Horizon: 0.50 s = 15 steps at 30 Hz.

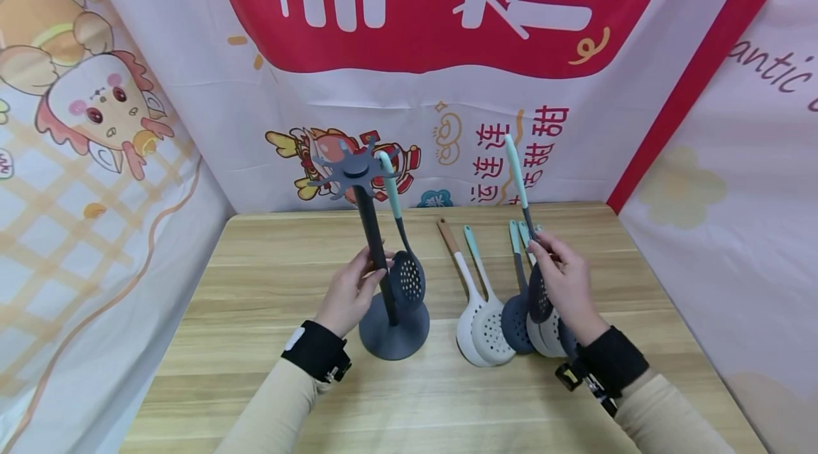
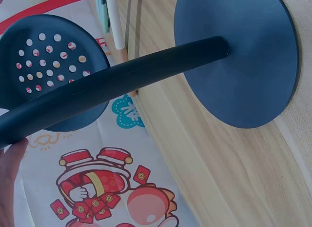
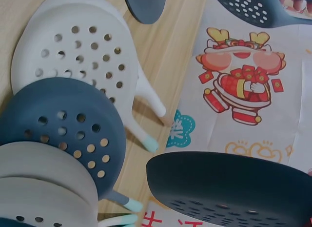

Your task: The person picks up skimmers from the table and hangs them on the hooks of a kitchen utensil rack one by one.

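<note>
While left hand [image 1: 349,290] partway up the stand [image 1: 368,223], fingers round it, right hand [image 1: 567,278] aloft, fingers round a skimmer [image 1: 518,177]

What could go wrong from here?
1. The right hand grips the raised skimmer near the overlapping utensils; swinging it could knock them.
2. The hung skimmer loads one side of the stand; if the left hand lets go of the pole, the stand might shift or tip.
3. Bumping the stand could set the hung skimmer swinging, maybe loose.
</note>
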Each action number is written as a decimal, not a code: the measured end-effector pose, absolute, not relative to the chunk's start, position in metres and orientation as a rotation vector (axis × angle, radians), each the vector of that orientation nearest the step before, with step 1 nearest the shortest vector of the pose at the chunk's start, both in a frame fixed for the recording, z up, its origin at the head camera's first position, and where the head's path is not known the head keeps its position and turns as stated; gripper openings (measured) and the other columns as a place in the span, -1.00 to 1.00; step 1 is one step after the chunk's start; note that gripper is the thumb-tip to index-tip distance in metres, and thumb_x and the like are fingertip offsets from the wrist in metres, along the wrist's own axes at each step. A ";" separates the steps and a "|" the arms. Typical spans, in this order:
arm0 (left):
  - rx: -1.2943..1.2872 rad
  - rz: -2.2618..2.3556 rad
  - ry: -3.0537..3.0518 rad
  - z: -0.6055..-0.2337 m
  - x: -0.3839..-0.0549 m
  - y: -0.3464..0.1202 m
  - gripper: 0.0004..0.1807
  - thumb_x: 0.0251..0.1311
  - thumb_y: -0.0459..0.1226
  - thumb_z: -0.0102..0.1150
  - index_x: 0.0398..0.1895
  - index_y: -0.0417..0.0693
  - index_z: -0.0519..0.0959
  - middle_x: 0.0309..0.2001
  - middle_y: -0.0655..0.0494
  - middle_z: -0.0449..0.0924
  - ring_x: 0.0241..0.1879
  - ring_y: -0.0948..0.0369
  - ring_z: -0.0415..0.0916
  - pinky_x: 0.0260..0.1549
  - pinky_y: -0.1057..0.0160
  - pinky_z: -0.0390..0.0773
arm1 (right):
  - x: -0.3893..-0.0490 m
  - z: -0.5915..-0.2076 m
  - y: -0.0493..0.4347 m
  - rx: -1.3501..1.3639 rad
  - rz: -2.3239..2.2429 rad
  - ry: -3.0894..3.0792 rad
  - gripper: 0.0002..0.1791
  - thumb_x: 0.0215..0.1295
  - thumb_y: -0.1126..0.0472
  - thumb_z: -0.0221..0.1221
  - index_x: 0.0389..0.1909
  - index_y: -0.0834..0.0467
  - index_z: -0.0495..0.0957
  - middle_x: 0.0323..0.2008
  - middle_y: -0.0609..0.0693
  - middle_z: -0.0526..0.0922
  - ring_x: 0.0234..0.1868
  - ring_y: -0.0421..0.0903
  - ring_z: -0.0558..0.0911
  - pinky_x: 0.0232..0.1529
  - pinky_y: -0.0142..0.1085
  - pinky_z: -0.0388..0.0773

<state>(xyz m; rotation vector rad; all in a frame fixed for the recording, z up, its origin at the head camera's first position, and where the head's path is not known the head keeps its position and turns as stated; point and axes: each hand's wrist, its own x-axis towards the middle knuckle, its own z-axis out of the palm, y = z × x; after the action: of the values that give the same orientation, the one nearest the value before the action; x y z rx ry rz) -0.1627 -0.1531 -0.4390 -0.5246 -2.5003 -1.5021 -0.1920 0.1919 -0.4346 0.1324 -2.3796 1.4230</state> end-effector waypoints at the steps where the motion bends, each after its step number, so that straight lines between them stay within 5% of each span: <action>1: -0.521 -1.489 -2.501 -0.439 -0.163 -0.153 -0.57 0.42 -0.42 0.03 0.32 -0.09 0.38 0.14 -0.05 0.61 0.10 -0.02 0.64 0.02 0.12 0.66 | -0.192 -0.435 0.191 0.137 1.421 -2.376 -0.64 0.49 0.15 0.10 0.16 0.25 0.57 -0.09 0.21 0.72 -0.23 -0.55 0.54 -0.19 -0.68 0.47; 15: -0.513 -1.342 -2.460 -0.441 -0.163 -0.152 -0.65 0.38 -0.39 0.10 0.20 -0.19 0.51 -0.01 -0.06 0.70 -0.02 0.08 0.70 -0.04 0.17 0.69 | -0.183 -0.426 0.177 0.270 1.465 -2.325 -0.70 0.49 0.25 0.09 0.09 0.31 0.60 -0.18 0.24 0.74 -0.22 -0.45 0.57 -0.23 -0.67 0.50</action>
<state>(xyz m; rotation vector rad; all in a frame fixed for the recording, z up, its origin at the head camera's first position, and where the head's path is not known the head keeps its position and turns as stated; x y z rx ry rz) -0.1631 -0.1525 -0.4413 -0.5126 -2.4604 -1.3424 -0.1826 0.1769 -0.4256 0.2700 -2.3250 1.4650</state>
